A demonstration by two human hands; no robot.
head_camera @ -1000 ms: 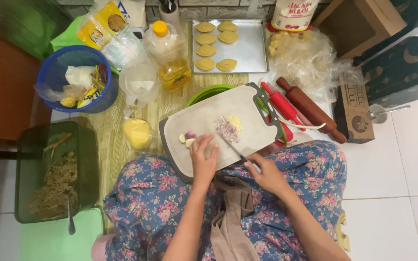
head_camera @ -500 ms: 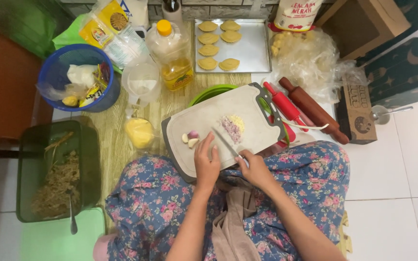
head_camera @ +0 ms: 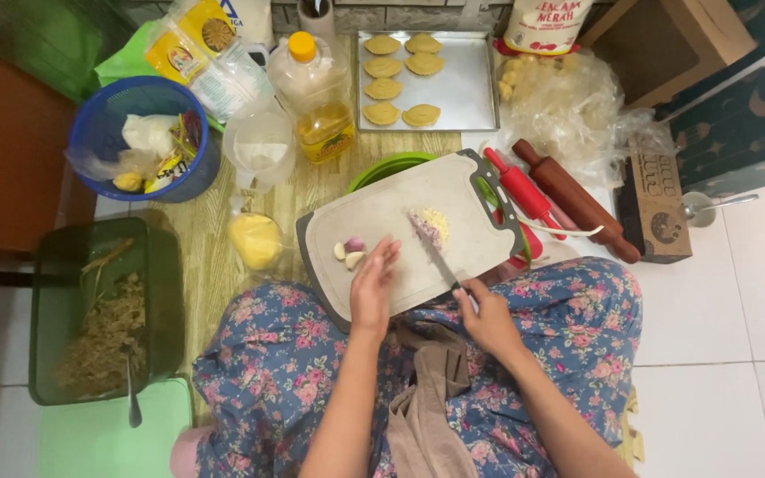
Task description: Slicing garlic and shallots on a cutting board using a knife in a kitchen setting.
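Head view | left hand fingers released, shifted beside cloves | right hand fingers still grasping knife

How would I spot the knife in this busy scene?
Find the pale cutting board on the person's lap. The knife lies slantwise across it, handle in the right hand, tip by the chopped pile. It is thin and dark, unlike the thick rolling pins beside the board.
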